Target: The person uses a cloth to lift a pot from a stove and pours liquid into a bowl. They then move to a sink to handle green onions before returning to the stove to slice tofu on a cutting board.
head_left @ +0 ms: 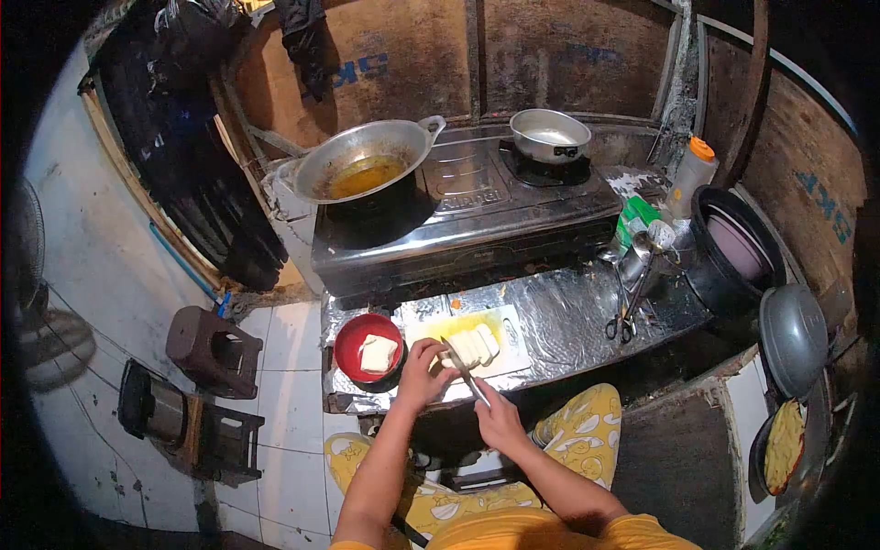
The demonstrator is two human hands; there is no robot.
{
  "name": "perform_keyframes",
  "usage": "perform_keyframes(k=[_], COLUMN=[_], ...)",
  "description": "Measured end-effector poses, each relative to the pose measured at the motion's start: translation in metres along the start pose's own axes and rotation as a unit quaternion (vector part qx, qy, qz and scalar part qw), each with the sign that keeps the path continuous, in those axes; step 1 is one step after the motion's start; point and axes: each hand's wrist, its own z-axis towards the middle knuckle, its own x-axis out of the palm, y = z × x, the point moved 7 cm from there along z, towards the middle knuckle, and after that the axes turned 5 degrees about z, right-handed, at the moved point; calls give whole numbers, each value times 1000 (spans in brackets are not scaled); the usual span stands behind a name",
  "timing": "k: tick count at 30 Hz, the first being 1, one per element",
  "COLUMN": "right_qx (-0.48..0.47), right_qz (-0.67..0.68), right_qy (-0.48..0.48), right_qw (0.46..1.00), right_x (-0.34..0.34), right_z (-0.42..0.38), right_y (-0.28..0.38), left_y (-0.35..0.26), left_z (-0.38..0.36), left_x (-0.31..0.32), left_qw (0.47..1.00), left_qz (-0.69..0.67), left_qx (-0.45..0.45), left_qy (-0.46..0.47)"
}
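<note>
My right hand is closed around the handle of a knife, whose blade points up and left over a white block that looks like tofu. The block is partly cut into slices and lies on a yellow-stained white cutting board. At the block's left end, my left hand grips it with bent fingers, close to the blade tip. Just left of that hand stands a red bowl with another white tofu piece in it.
Behind the board is a gas stove carrying a wok with oil and a small pot. On the right are scissors, an orange-capped bottle and a black bucket. Stools stand at left.
</note>
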Motion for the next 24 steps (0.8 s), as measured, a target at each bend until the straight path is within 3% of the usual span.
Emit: perform_keyframes(k=[2,7,10,11,12,14,16,17,18,20,24], right_qx=[12,-1,-10,-10,-7,-4,-58,52,70,172,151], right_qz=[21,-116,-76,-76,-49,-21,15,36,9,119,25], right_qy=[3,30,6,6,-33,-70,-199,-168,-167,-130,-130], right_qw=[1000,993,997,997,998,997,978,984,983,969,980], right_x=[-3,-11,-14,-15,-21,-26,-44,-51,-52,-63,-69], right_z=[1,-2,0,0,0,4,10,19,31,47,84], right_y=[2,28,28,29,31,24,6,-5,-35,-35,-68], left_y=[1,-5,-3,3,9,1,-3,-3,-4,-6,-16], left_z=[0,3,1,1,0,3,3,3,3,1,-2], left_x=[1,-6,-4,-1,2,-2,-1,2,3,5,12], left_qw=[999,999,998,999,997,998,998,998,999,999,999], left_qz=[-30,-22,23,-11,-46,-17,10,0,-10,5,-20], left_qx=[2,21,28,-16,-61,-64,-66,-59,-51,-33,-46], left_qy=[-13,-40,-46,-33,-19,-13,-6,-9,-11,-5,19])
